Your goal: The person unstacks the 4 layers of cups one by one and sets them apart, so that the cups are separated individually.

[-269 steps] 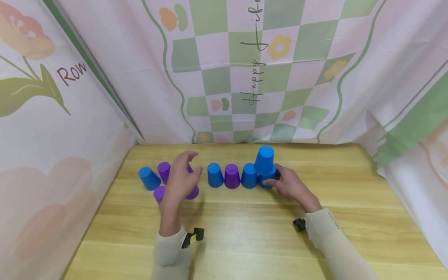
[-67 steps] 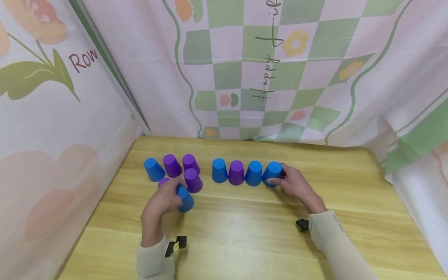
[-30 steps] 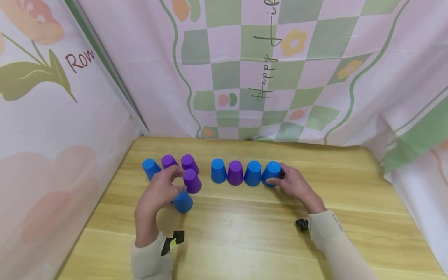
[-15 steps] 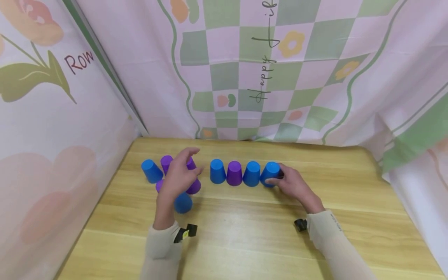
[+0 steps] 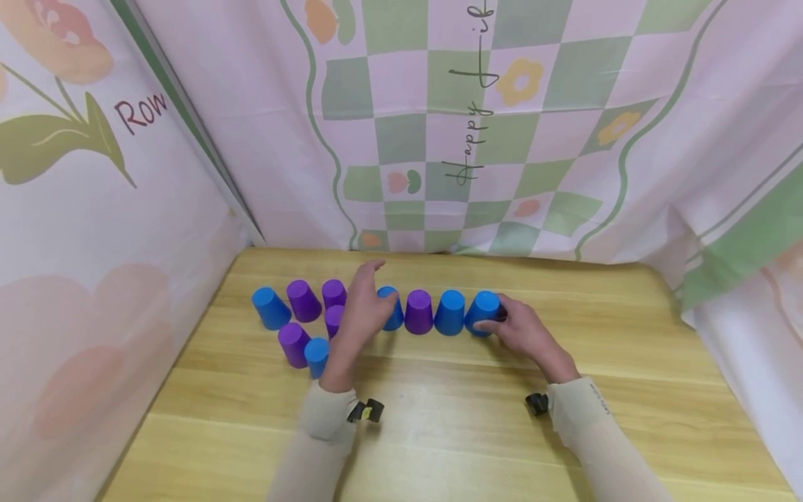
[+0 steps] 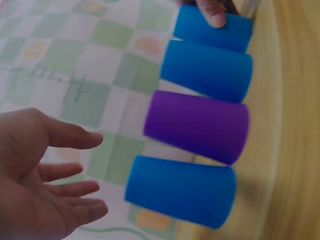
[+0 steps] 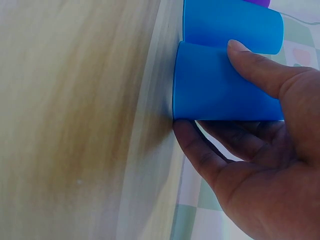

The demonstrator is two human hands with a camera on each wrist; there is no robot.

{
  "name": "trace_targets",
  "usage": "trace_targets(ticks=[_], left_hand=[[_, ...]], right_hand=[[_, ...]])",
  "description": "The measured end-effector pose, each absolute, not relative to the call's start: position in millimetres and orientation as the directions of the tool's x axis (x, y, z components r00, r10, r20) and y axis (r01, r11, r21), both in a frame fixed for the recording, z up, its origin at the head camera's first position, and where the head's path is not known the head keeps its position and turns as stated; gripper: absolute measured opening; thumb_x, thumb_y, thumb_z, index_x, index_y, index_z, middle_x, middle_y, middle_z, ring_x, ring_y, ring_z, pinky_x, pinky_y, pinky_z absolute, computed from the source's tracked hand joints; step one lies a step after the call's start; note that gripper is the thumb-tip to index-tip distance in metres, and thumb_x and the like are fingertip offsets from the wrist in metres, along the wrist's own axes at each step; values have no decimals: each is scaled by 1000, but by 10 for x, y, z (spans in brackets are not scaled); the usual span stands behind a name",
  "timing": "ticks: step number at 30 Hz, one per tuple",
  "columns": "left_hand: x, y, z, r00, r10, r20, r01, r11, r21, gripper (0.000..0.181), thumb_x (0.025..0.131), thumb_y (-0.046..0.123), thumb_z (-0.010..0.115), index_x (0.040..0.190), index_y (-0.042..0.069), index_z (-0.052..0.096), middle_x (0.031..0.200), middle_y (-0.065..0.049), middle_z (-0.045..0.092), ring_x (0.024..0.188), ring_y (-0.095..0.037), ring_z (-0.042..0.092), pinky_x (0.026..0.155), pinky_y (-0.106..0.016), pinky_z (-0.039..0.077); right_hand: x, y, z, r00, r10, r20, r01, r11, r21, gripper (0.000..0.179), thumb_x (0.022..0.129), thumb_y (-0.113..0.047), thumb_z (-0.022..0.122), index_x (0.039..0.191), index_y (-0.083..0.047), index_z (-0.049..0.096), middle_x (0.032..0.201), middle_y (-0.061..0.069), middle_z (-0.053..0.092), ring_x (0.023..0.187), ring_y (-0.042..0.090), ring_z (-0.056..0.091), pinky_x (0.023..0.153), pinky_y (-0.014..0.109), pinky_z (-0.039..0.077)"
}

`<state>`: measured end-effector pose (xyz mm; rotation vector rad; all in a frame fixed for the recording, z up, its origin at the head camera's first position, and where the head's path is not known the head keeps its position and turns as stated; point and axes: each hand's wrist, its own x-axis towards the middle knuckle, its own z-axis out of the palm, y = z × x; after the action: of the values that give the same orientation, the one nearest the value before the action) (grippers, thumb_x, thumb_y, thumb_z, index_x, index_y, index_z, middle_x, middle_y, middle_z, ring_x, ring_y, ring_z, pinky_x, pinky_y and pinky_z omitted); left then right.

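Observation:
Upside-down plastic cups stand on a wooden table. In the head view a row runs from a blue cup (image 5: 392, 315) through a purple cup (image 5: 419, 312) and another blue cup (image 5: 449, 313) to the rightmost blue cup (image 5: 480, 311). My right hand (image 5: 525, 333) grips that last one, thumb on the near side and fingers behind, as the right wrist view shows. My left hand (image 5: 364, 310), fingers spread and holding nothing, hovers by the row's left end, partly covering the first blue cup. In the left wrist view the left hand (image 6: 45, 175) is apart from the cups.
Left of the row is a loose cluster: a blue cup (image 5: 271, 309), several purple cups (image 5: 304, 301) and a blue cup (image 5: 316, 355) at the front, partly behind my left forearm. Patterned cloth (image 5: 464, 139) hangs behind the table (image 5: 452, 432) and at its sides.
The blue cup stacked on the row's right end 9 s ago is gone from there. My left hand has released a blue cup at the cluster's front and moved right. The right hand stays put.

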<state>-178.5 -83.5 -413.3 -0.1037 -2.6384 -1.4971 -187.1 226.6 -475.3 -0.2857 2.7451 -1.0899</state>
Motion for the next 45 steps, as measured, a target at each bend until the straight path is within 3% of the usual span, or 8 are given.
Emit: trace_targets(ticks=[8, 19, 29, 45], left_hand=[[-1866, -718, -4307, -995, -59, 78, 33, 546, 837, 75, 92, 2, 74, 158, 2, 39, 160, -24, 42, 143, -41, 49, 121, -51, 43], [-1901, -712, -4500, -997, -73, 39, -13, 601, 799, 78, 84, -3, 78, 154, 0, 44, 150, -27, 52, 137, -42, 55, 116, -53, 47], [-1841, -716, -4558, -993, -113, 22, -50, 595, 802, 59, 83, -6, 79, 137, -3, 54, 131, -24, 62, 128, -40, 60, 114, -53, 49], [-1864, -709, -4627, -994, -106, 26, -40, 578, 815, 49, 91, 0, 78, 134, -1, 55, 129, -20, 65, 126, -36, 63, 111, -52, 52]], right_hand=[[-1867, 2255, -4762, -966, -243, -84, -118, 710, -694, 34, 100, -35, 74, 118, -9, 62, 114, 13, 68, 100, 30, 61, 92, 49, 58], [-1860, 2260, -4754, -964, -248, -99, -111, 709, -696, 33, 101, -35, 73, 121, -11, 61, 118, 12, 68, 102, 30, 61, 93, 50, 59], [-1865, 2267, -4760, -965, -238, -108, -101, 720, -686, 33, 101, -36, 73, 119, -11, 61, 112, 11, 67, 99, 29, 60, 89, 45, 58], [-1865, 2249, -4746, -966, -234, -110, -96, 720, -688, 34, 100, -36, 73, 118, -10, 61, 111, 11, 67, 98, 30, 60, 87, 44, 58]])
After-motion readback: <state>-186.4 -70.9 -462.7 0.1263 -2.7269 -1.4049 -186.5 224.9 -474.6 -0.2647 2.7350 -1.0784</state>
